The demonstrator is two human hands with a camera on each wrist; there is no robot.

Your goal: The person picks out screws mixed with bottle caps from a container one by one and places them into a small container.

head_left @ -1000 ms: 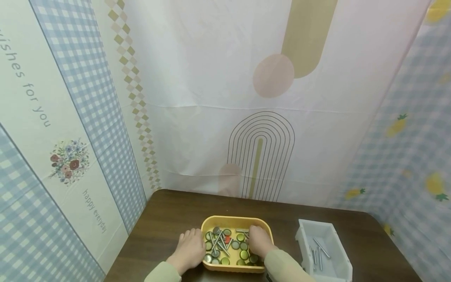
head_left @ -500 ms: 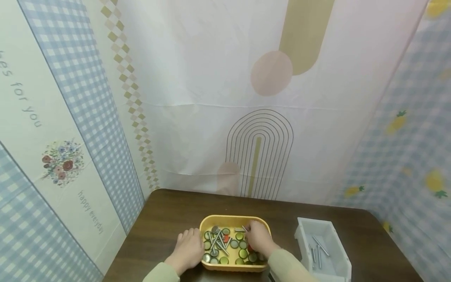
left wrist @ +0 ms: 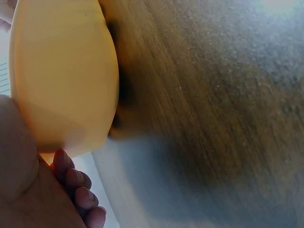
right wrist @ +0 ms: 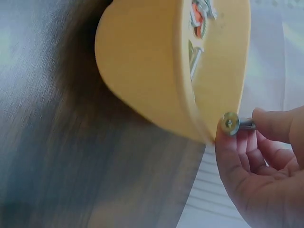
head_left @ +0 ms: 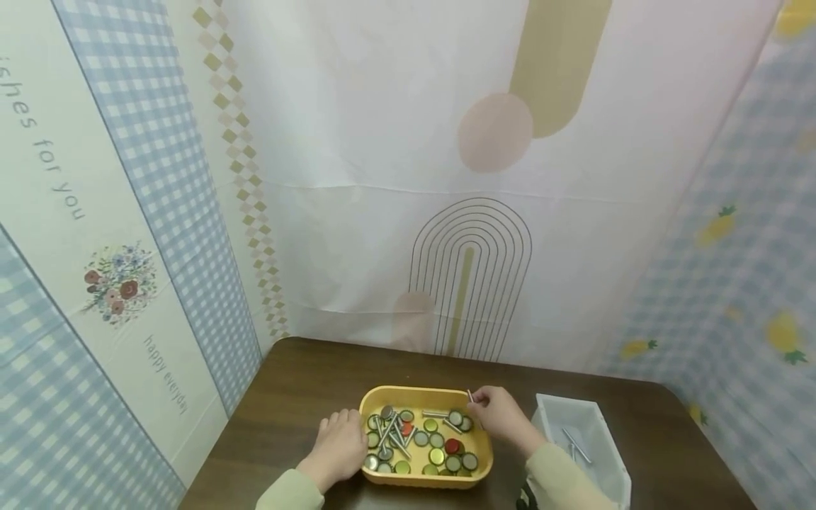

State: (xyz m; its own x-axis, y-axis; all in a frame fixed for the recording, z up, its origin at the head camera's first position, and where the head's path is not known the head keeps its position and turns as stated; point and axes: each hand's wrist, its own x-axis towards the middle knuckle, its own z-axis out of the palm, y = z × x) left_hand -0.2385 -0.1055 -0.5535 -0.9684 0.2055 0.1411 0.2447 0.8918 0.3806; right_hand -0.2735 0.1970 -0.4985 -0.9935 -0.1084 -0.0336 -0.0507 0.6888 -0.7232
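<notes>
My right hand (head_left: 502, 413) is just over the right end of a yellow plastic tub (head_left: 423, 481). Between thumb and index finger it pinches a silver screw (right wrist: 231, 124), whose round, recessed head faces the right wrist camera. At the tub's left wall rests my left hand (head_left: 339, 445), back upward, fingers loosely bent and fingertips (left wrist: 62, 162) right at the outside of the wall. Inside the tub lie several bottle caps (head_left: 436, 455), mostly green and grey, with a red cap (head_left: 452, 445). A heap of screws (head_left: 391, 433) covers its left part, and a few more lie near the back wall.
A pale grey bin (head_left: 608, 443) stands to the right of the tub, with a few loose screws (head_left: 576, 446) in it, partly behind my right forearm. Both containers are on a dark wooden table (head_left: 306, 375). Patterned cloths hang behind and at both sides.
My right hand has come up out of the tub and moved right to its rim, carrying a screw. Caps and screws it covered now show. My left hand has stayed at the tub's side.
</notes>
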